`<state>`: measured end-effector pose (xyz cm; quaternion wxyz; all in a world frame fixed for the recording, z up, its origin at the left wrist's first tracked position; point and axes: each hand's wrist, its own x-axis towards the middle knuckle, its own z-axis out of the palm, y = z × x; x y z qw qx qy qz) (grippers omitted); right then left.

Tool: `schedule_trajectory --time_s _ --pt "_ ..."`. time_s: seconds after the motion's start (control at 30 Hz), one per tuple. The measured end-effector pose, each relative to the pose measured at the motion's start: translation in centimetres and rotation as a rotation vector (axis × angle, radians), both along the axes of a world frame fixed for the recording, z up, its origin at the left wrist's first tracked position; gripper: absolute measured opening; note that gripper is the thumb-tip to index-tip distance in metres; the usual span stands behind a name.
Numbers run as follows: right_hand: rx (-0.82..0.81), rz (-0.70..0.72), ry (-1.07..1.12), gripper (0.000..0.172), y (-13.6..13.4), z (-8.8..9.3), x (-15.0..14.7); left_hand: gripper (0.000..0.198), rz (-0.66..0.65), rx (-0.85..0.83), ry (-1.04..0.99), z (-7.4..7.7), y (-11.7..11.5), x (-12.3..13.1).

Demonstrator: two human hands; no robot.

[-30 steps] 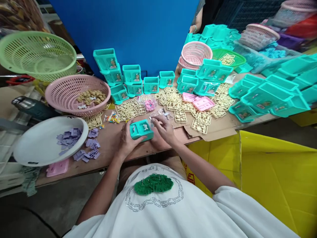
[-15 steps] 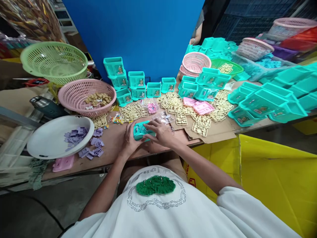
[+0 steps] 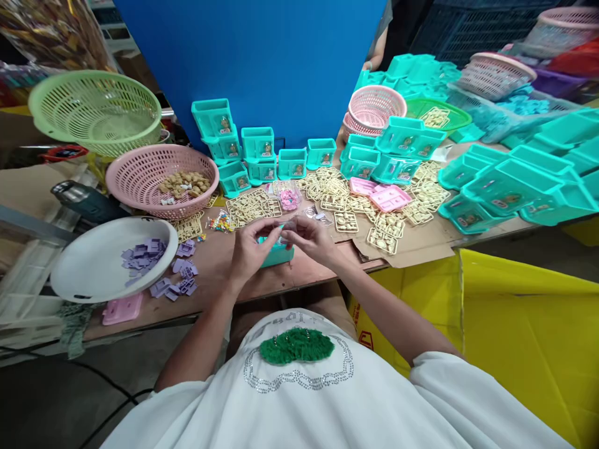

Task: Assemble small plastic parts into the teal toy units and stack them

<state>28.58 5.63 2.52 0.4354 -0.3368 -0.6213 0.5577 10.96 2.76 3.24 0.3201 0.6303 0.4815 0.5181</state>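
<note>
My left hand (image 3: 253, 247) and my right hand (image 3: 312, 239) meet fingertip to fingertip above a turquoise box (image 3: 277, 255) at the table's front edge. Both are closed in a pinch around something small and pale between them, too small to name. The hands partly cover the box, which rests on the table. Just beyond lie cream plastic part frames (image 3: 253, 210), a clear pack with pink pieces (image 3: 289, 199) and some clear pieces (image 3: 318, 216).
A white bowl (image 3: 84, 262) with purple pieces, a pink basket (image 3: 119, 181) and a green basket (image 3: 93, 112) stand left. Turquoise boxes (image 3: 292, 163) line the back and right. A blue panel (image 3: 257, 62) rises behind. A person's arm (image 3: 377, 53) shows beyond it.
Both hands have risen off the turquoise box, which they were holding and touching, and have come together over it. The view has shifted slightly.
</note>
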Motion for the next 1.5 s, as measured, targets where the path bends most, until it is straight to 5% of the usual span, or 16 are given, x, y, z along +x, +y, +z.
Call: schedule_trajectory --time_s 0.1,0.33,0.63,1.2,1.5 --pt "-0.034 0.010 -0.106 0.054 1.2 -0.2 1.1 0.022 -0.034 0.034 0.160 -0.1 0.6 -0.1" --pt "-0.446 0.199 0.028 0.057 3.0 -3.1 2.4 0.044 -0.160 0.109 0.649 -2.6 0.3 -1.5" --pt "-0.572 0.288 0.091 0.048 3.0 -4.1 1.8 0.041 -0.142 0.138 0.705 -2.8 0.1 -1.3" --pt "-0.567 0.041 -0.080 0.029 2.9 -3.1 0.8 0.045 -0.198 0.141 0.860 -2.2 0.2 -1.1" --pt "-0.605 0.094 -0.042 0.045 2.2 -3.9 1.1 0.040 -0.187 0.172 0.838 -2.4 0.7 -0.9"
